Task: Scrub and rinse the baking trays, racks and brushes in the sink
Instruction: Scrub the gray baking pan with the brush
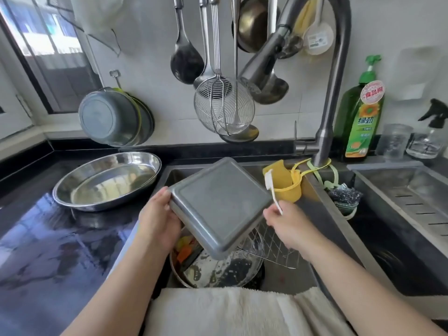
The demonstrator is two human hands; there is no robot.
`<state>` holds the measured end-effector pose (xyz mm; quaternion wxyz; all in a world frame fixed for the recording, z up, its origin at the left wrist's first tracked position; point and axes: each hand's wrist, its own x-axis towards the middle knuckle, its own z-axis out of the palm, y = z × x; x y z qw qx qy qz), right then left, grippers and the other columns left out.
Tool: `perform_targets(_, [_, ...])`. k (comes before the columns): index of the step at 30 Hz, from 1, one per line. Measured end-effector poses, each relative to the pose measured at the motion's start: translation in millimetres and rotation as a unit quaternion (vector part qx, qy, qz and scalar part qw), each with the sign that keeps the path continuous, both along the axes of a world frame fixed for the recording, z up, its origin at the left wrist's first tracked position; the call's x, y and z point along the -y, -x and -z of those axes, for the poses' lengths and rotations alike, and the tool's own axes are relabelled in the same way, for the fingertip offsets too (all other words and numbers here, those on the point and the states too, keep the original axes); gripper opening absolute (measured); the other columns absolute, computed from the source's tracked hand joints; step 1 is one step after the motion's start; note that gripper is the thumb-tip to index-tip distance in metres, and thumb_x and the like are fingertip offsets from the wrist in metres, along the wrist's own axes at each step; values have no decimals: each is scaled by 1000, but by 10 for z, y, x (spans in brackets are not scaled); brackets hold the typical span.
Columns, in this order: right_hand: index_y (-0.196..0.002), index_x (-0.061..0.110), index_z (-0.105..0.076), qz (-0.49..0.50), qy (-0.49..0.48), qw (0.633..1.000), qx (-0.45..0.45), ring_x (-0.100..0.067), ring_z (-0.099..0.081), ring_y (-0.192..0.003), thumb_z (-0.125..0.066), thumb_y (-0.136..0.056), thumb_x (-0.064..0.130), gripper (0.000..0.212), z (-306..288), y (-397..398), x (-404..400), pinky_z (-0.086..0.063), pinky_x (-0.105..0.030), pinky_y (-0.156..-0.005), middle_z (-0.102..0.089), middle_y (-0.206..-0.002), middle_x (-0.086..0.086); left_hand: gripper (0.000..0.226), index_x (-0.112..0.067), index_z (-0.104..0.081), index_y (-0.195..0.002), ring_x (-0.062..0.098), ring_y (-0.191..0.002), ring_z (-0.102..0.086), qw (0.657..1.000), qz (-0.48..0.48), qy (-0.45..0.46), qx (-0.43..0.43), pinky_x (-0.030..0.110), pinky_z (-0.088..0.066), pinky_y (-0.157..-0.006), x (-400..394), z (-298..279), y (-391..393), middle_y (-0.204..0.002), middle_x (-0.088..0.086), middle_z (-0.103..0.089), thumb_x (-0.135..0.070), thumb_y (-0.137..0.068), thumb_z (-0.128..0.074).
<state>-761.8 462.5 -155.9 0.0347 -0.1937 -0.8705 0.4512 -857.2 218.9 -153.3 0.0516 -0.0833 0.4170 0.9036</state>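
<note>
The left hand [158, 220] grips a square baking tray [220, 207] above the sink [322, 214]; the right hand [288, 225] pinches a white brush [271, 187] beside it.

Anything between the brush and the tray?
Nothing visible. The right hand holds the white brush right at the edge of the square tray, which the left hand grips over the sink.

wire rack [271, 241] partly behind tray [220, 207], spray bottle [434, 132] cut off
</note>
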Motion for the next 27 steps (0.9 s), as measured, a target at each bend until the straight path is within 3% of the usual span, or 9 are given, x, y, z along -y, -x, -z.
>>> perform_targets(3, [-96, 20, -65, -10, -101, 994, -28, -25, -59, -76, -27, -108, 46, 47, -160, -31, 1, -41, -34, -68, -64, -85, -3, 28, 6, -60, -129, 28, -93, -70, 999, -34, 31, -14, 41, -63, -81, 34, 63, 53, -109, 20, -68, -8, -106, -52])
perform_targets(5, [-95, 23, -64, -43, -157, 984, -72, -25, -53, -67, -27, -106, 44, 45, -233, -49, 50, -34, -33, -60, -60, -78, -6, 23, 1, -66, -124, 29, -96, -71, 995, -68, 64, -21, 45, -61, -90, 2, 37, 28, -109, 20, -72, -7, -104, -58])
perform_targets(7, [-111, 45, -61, -106, -195, 970, -97, -18, -45, -58, -34, -106, 40, 28, -343, -96, 210, -30, -33, -53, -55, -72, -4, 14, -10, -72, -111, 27, -98, -72, 990, -79, 112, -40, 44, -59, -92, -35, 22, 15, -108, 14, -77, -9, -102, -62])
perform_targets(9, [-143, 63, -33, -174, -254, 947, -86, -13, -47, -60, -36, -109, 35, 45, -477, -79, 456, -35, -33, -53, -54, -79, 3, 13, -17, -74, -107, 20, -91, -73, 986, -58, 141, -62, 38, -58, -85, -70, 0, -25, -102, 10, -78, -12, -101, -64])
perform_targets(11, [-148, 67, -10, -207, -325, 919, -82, -16, -51, -70, -33, -110, 33, 56, -541, 41, 748, -43, -38, -59, -50, -86, 6, 14, -17, -76, -106, 20, -91, -74, 984, -33, 157, -82, 39, -58, -86, -99, 1, -51, -101, 9, -79, -13, -101, -64])
perform_targets(13, [-149, 65, -1, -205, -375, 900, -87, -21, -49, -74, -32, -109, 25, 65, -532, 154, 994, -41, -40, -60, -45, -85, 6, 15, -15, -77, -105, 25, -97, -75, 982, -26, 163, -94, 43, -59, -90, -92, -6, -76, -101, 9, -80, -14, -101, -63])
perform_targets(18, [-158, 49, -13, -86, -398, 912, -56, -22, -53, -77, -30, -107, 15, 63, -521, 307, 861, -47, -41, -60, -51, -89, 1, 17, -18, -76, -100, 19, -92, -74, 983, -85, 143, -81, 38, -59, -88, 10, -74, -44, -98, 5, -80, -9, -101, -63])
perform_targets(23, [-151, 61, -16, -165, -338, 921, -98, -18, -52, -77, -31, -110, 29, 55, -454, 145, 1082, -36, -33, -55, -46, -85, 7, 18, -16, -78, -101, 28, -96, -75, 979, -58, 170, -95, 47, -58, -93, -68, -73, -126, -96, 8, -79, -11, -103, -61])
perform_targets(27, [-154, 55, -23, -78, -381, 919, -73, -18, -51, -72, -32, -110, 26, 54, -469, 267, 739, -35, -35, -53, -49, -82, 6, 14, -16, -76, -106, 15, -86, -74, 981, -55, 163, -94, 34, -60, -80, -40, -96, -128, -95, 5, -79, -13, -103, -62])
